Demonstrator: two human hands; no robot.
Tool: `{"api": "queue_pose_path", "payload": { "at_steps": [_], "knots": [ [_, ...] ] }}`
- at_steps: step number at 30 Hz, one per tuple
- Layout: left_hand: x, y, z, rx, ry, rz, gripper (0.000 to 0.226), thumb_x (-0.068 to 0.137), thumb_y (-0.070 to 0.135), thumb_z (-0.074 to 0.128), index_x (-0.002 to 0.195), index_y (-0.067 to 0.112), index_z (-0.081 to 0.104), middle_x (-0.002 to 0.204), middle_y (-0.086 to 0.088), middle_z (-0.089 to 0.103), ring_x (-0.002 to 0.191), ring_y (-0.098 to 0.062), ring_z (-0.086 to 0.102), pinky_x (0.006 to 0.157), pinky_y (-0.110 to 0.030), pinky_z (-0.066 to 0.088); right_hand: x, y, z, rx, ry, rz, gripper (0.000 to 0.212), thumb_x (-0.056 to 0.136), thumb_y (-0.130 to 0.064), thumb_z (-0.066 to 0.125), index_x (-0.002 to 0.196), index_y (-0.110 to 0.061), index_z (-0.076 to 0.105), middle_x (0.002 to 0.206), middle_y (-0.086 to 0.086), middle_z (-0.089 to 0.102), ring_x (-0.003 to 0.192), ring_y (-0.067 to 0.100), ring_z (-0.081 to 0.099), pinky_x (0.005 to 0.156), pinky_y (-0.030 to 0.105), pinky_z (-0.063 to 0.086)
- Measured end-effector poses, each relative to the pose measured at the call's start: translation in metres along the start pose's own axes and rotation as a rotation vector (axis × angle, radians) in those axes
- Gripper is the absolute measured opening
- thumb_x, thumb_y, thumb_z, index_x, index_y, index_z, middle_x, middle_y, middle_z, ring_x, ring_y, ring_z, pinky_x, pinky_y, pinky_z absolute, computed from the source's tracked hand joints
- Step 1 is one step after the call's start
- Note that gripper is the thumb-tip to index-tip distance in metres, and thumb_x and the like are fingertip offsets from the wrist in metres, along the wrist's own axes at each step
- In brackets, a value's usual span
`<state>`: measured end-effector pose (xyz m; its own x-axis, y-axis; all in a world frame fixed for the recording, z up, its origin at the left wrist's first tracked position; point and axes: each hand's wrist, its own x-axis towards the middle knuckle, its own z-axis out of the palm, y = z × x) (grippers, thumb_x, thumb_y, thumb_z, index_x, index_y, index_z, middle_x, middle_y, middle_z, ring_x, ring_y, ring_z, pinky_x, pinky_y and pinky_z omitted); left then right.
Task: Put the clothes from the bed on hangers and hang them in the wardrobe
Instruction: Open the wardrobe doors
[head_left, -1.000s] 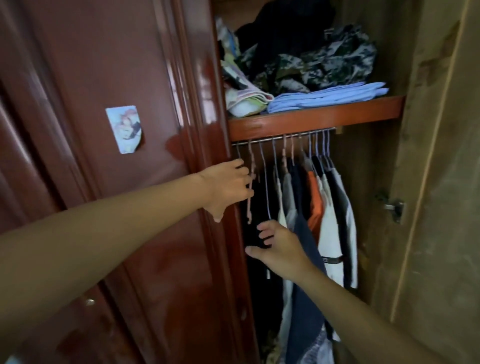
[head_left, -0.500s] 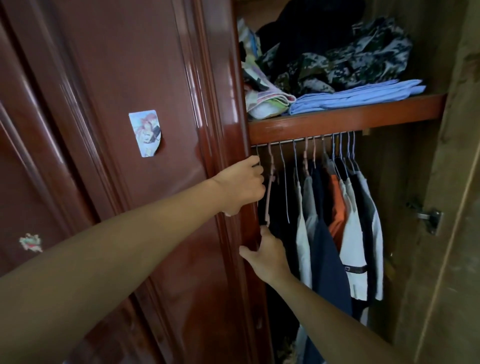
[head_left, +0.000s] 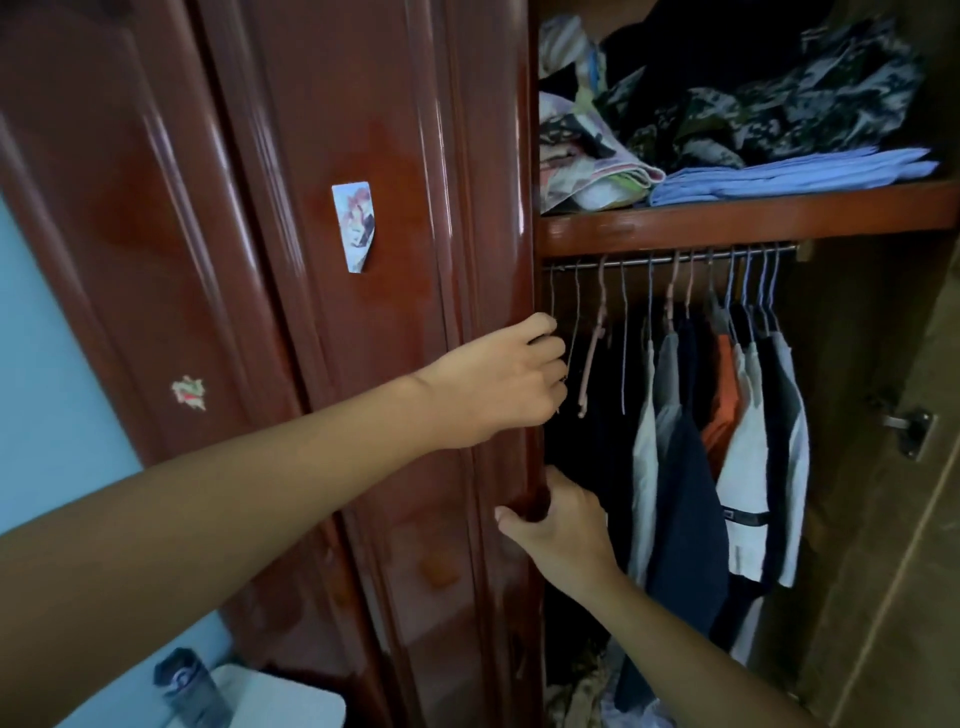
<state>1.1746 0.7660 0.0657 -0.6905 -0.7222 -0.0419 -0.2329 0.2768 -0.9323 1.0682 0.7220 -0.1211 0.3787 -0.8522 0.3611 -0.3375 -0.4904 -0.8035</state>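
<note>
The left hand (head_left: 498, 384) hides its own fingertips and whatever they grasp; the right hand's (head_left: 561, 525) fingers vanish behind the door edge (head_left: 530, 467). Below them, dark garments (head_left: 587, 467) blur together.

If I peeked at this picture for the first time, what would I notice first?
Probably the two bare arms reaching in from the bottom left: the left hand is up among the empty hangers at the left end of the rail, and the right hand grips the edge of the shiny red-brown wardrobe door below it. Next, the hanging clothes to the right, under a shelf piled with folded things.
</note>
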Motion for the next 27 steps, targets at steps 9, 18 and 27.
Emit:
{"api": "queue_pose_path", "payload": {
  "at_steps": [9,18,27],
  "knots": [
    [-0.092,0.029,-0.034,-0.028,0.080,-0.105,0.015,0.088,-0.001,0.049,0.093,0.004,0.062,0.084,-0.009,0.058,0.085,-0.030,0.049,0.104,-0.046,0.037,-0.048,-0.048,0.026,-0.021,-0.345,-0.179,0.025,0.072,-0.042,0.069,0.094,-0.047,0.058,0.082,-0.020,0.067,0.076,-0.001,0.065,0.066,0.022,0.055],
    [-0.171,0.041,-0.071,-0.094,-0.069,-0.185,0.027,0.083,0.000,0.037,0.079,0.008,0.063,0.081,-0.008,0.059,0.082,-0.030,0.050,0.079,-0.039,0.037,-0.061,-0.093,0.075,0.005,-0.624,-0.270,0.077,0.057,-0.058,0.081,0.114,-0.062,0.030,0.109,-0.031,0.056,0.100,-0.008,0.058,0.079,0.016,0.050],
    [-0.250,0.039,-0.079,-0.212,-0.572,-0.350,0.011,0.063,0.019,0.061,0.073,0.016,0.061,0.076,-0.005,0.061,0.078,-0.027,0.053,0.081,-0.042,0.028,-0.099,-0.140,0.168,0.082,-0.536,-0.280,0.072,0.057,-0.066,0.070,0.111,-0.042,0.029,0.097,-0.022,0.046,0.091,0.001,0.049,0.069,0.013,0.040]
  ]
}}
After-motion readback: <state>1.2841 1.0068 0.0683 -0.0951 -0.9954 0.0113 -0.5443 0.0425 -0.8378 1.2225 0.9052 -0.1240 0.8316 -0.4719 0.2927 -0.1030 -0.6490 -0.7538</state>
